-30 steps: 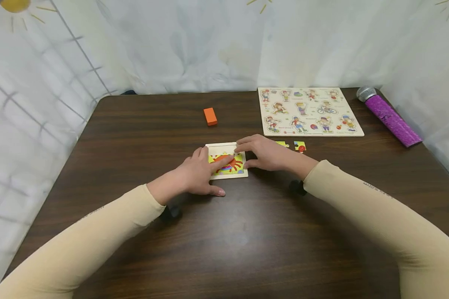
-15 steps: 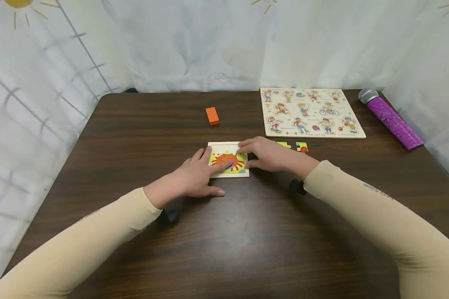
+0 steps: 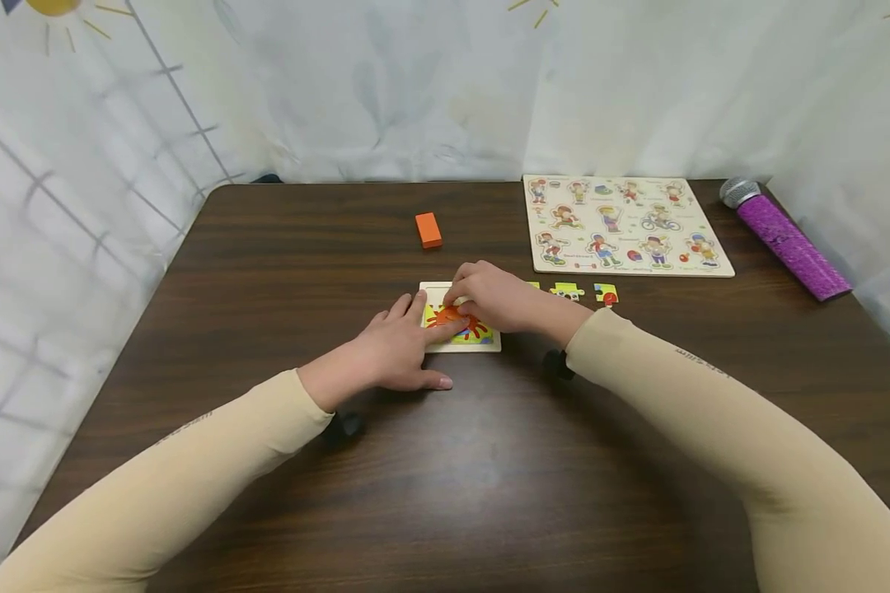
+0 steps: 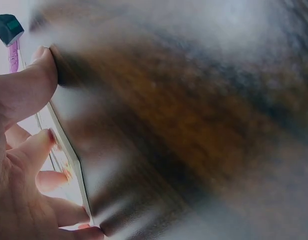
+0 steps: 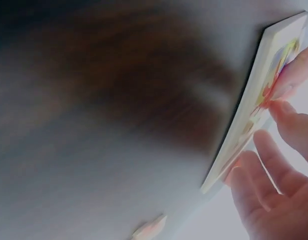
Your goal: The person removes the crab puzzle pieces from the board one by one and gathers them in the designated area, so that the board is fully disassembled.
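Observation:
A small wooden tray puzzle (image 3: pixel 436 291) with an orange crab picture (image 3: pixel 479 332) on yellow lies on the brown table. My left hand (image 3: pixel 402 352) rests at its left side, index finger stretched across the crab and thumb on the table. From the right, my right hand (image 3: pixel 495 298) reaches over the tray, with fingertips and thumb at the crab's upper part. In the right wrist view the right thumb (image 5: pixel 291 122) touches the picture beside the left index finger, apart from the other right fingers. The right hand hides part of the tray's upper right.
Loose yellow puzzle pieces (image 3: pixel 566 291) lie right of the tray; one is partly behind the right hand. An orange block (image 3: pixel 428 231) sits farther back. At the back right are a larger wooden picture board (image 3: pixel 623 224) and a purple glitter microphone (image 3: pixel 789 240).
My right hand has moved left, from the tray's right edge onto the crab picture, uncovering more of the loose pieces. The left hand keeps its place on the tray.

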